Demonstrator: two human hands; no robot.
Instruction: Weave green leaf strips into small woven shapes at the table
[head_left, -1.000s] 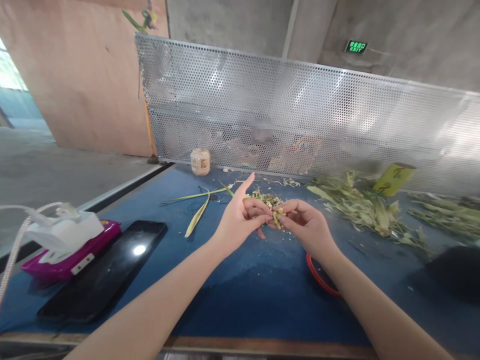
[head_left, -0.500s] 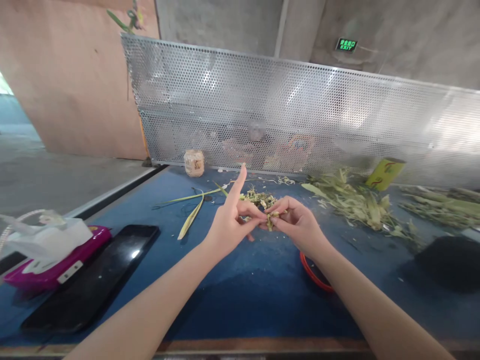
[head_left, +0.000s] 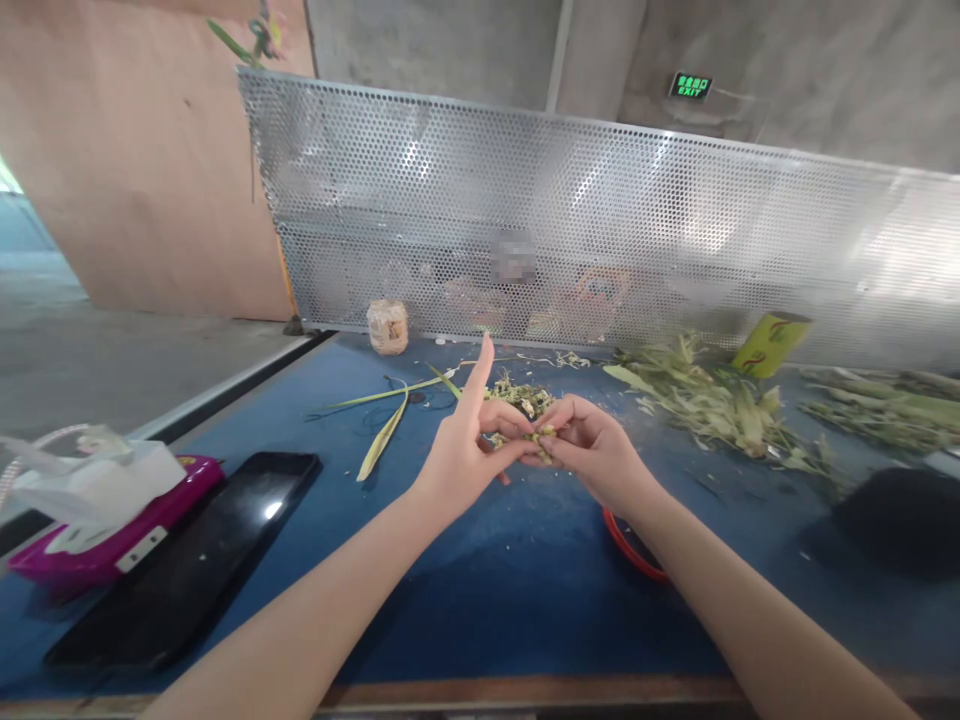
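Note:
Above the middle of the blue table (head_left: 480, 590), my left hand (head_left: 472, 440) and my right hand (head_left: 596, 445) meet fingertip to fingertip. Both pinch a small yellow-green piece of plant (head_left: 544, 440), whose exact kind I cannot make out. My left index finger points up while its thumb and other fingers close on the piece. A pile of plant bits (head_left: 521, 395) lies just behind the fingers, partly hidden by them. Under my right forearm shows part of a red-rimmed round thing (head_left: 630, 550).
A phone (head_left: 187, 560) and a magenta power strip (head_left: 120, 535) with white plugs lie at left. Green leaves (head_left: 705, 400), a yellow-green can (head_left: 772, 345) and a dark object (head_left: 900, 520) are at right. A jar (head_left: 388, 327) stands before the perforated metal screen (head_left: 465, 200).
My fingertips have shifted slightly around the plant piece, which has turned a little. Both hands stay in nearly the same place, still pinching.

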